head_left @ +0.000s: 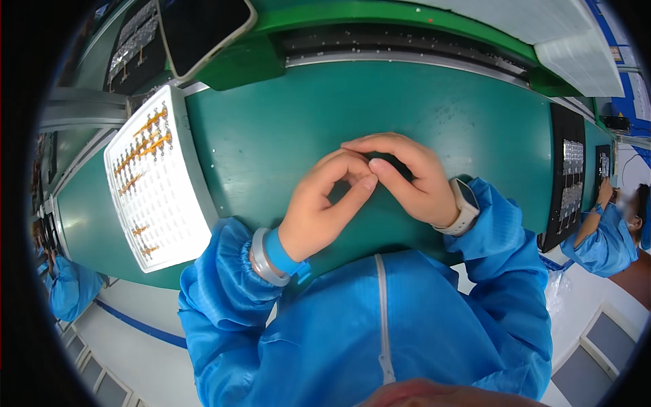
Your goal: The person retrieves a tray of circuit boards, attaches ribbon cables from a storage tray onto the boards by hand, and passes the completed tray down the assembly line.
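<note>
My left hand (324,198) and my right hand (411,178) meet above the green work surface (271,129), in front of my chest. The left thumb and forefinger come together in a pinch. My right thumb and fingers curl in against the left fingertips, so both hands are closed. Whatever lies between the fingertips is too small or too hidden to make out. A blue band and a silver bangle (264,258) circle my left wrist. On my right wrist sits a pale-strapped watch (465,209).
To the left lies a white tray (193,197) with rows of small slots, some holding orange-and-metal strips. A black panel with clear parts (568,176) stands at the right. Behind the surface runs a green-edged track (407,49). A dark-screened device (203,30) is at upper left. Co-workers (603,234) sit on both sides.
</note>
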Motion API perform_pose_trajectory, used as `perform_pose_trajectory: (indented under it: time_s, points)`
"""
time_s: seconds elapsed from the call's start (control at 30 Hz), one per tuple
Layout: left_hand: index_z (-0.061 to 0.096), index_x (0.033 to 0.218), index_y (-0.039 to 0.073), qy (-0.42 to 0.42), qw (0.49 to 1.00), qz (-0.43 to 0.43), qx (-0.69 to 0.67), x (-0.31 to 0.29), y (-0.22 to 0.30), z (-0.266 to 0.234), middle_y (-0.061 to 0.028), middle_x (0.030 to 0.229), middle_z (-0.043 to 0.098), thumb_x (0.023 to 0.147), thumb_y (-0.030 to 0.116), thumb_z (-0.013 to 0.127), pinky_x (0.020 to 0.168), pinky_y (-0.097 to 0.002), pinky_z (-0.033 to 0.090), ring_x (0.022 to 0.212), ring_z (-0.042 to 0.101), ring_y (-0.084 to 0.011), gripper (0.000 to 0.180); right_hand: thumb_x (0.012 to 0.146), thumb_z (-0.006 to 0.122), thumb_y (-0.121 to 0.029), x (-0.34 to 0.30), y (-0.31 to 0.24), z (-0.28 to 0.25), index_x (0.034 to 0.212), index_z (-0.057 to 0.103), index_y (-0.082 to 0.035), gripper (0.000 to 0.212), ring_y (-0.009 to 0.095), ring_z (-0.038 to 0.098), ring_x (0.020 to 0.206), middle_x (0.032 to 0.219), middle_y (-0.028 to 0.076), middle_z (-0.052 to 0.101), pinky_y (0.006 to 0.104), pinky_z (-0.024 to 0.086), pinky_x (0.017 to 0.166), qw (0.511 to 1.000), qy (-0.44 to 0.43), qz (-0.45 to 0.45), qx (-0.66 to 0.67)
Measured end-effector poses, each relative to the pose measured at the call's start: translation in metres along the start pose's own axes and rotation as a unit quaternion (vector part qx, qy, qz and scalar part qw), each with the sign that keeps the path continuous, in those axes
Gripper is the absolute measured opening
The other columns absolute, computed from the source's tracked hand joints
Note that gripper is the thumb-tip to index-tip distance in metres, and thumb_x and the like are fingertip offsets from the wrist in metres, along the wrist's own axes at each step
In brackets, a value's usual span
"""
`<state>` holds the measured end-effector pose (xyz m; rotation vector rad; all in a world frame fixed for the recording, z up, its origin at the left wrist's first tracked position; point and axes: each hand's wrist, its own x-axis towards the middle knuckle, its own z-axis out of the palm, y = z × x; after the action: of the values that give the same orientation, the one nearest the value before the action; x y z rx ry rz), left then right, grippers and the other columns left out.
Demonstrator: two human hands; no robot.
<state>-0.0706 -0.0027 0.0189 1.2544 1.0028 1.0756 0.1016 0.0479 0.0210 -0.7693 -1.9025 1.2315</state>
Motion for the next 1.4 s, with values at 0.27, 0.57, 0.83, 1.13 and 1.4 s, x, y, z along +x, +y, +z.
perform_pose_trajectory:
  time_s: [0.27,0.57,0.83,1.13,1.4]
  points:
    - [0.06,0.093,0.0,-0.026,1.0,-0.004,-0.008,0.005,0.006,-0.008,-0.0075,0.086,0.057,0.088,0.001,0.06,0.073,-0.0265,0.044,0.08,0.056,-0.0169,0.006,0.084,0.062,-0.003,0.006,0.009,-0.011,0.11,0.062,-0.001,0.026,0.027,0.063,0.099,0.11,0.013,0.065,0.0332,0.051,0.084,0.995,-0.045,-0.005,0.093]
    - [0.062,0.093,0.0,-0.042,0.999,0.025,-0.001,0.004,0.009,-0.011,-0.0086,0.087,0.06,0.087,0.001,0.062,0.073,-0.0277,0.045,0.081,0.057,-0.0187,0.006,0.082,0.065,-0.006,0.004,0.007,-0.013,0.109,0.062,-0.002,0.028,0.028,0.063,0.1,0.113,0.014,0.064,0.0345,0.051,0.084,0.992,-0.067,-0.015,0.102]
    - [0.063,0.093,0.0,-0.049,0.998,0.029,-0.003,0.003,0.008,-0.012,-0.0092,0.087,0.062,0.086,0.001,0.062,0.073,-0.0287,0.047,0.08,0.059,-0.0191,0.007,0.082,0.065,-0.006,0.004,0.006,-0.015,0.109,0.062,-0.001,0.027,0.028,0.063,0.1,0.112,0.015,0.064,0.0346,0.051,0.083,0.992,-0.078,-0.017,0.101]
    - [0.063,0.091,0.0,-0.05,0.999,0.013,-0.006,0.002,0.01,-0.012,-0.0087,0.086,0.063,0.086,0.001,0.063,0.073,-0.0288,0.047,0.08,0.06,-0.0189,0.005,0.082,0.066,-0.006,0.006,0.004,-0.017,0.106,0.063,-0.001,0.025,0.028,0.063,0.096,0.109,0.015,0.064,0.0343,0.051,0.081,0.991,-0.086,-0.022,0.103]
    - [0.063,0.091,0.0,-0.055,0.998,0.016,-0.005,0.003,0.011,-0.012,-0.0089,0.086,0.063,0.086,0.001,0.063,0.072,-0.0288,0.047,0.079,0.06,-0.0188,0.005,0.081,0.066,-0.005,0.005,0.004,-0.016,0.103,0.063,-0.001,0.023,0.027,0.063,0.094,0.107,0.015,0.064,0.034,0.051,0.079,0.991,-0.084,-0.026,0.105]
